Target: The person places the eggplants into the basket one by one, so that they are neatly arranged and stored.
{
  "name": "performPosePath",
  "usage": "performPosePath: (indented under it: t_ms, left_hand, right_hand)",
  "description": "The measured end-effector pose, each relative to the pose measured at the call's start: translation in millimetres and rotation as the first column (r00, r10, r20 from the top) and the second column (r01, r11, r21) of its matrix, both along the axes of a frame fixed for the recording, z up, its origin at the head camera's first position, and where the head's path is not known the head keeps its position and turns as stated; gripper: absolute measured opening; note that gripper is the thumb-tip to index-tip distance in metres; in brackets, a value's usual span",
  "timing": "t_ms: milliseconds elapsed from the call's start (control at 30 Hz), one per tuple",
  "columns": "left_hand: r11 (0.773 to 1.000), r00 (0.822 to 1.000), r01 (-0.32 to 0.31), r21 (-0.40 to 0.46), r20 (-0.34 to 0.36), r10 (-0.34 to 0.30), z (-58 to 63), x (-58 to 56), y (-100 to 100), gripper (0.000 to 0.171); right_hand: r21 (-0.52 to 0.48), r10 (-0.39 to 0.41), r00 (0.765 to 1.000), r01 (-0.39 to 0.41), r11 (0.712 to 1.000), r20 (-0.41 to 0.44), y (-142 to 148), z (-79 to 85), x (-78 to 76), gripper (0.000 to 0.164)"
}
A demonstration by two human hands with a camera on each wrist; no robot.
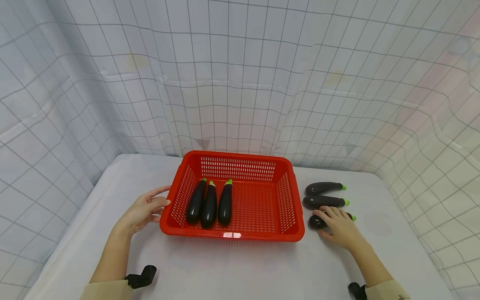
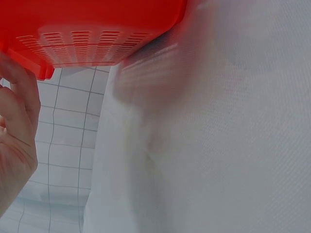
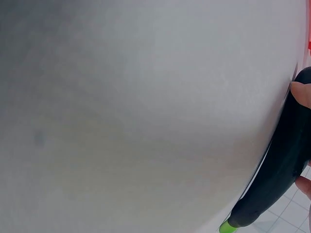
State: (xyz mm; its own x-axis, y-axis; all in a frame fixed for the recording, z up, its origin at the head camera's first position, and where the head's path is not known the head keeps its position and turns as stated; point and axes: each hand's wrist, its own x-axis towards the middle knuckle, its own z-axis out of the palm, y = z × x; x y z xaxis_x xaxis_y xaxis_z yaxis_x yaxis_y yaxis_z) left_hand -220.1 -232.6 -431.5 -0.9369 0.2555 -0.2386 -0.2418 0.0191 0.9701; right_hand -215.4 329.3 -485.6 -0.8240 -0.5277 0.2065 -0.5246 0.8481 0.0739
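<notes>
Lying under the right hand (image 1: 339, 227), an eggplant (image 1: 316, 223) is pinched; left of this grip, a red basket (image 1: 270, 236) is touched by the spread left hand (image 1: 143, 210).

Right hand (image 1: 339, 228) partly hides an eggplant (image 1: 316, 222); red basket (image 2: 92, 19) cut off (left wrist view).

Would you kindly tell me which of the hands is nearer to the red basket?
The left hand is nearer, touching the red basket at its left rim. The right hand is apart from it, beyond its right side, holding an eggplant.
</notes>
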Motion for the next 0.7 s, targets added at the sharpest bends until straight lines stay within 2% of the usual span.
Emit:
performPosePath:
  t_ms: [700]
  left_hand:
    - [1.000,1.000,-0.010,-0.013,0.000,0.010,-1.7,-0.2,0.1,0.060]
  right_hand:
    - [-0.025,0.033,0.999,-0.034,0.999,-0.025,-0.9,-2.7,-1.3,0.053]
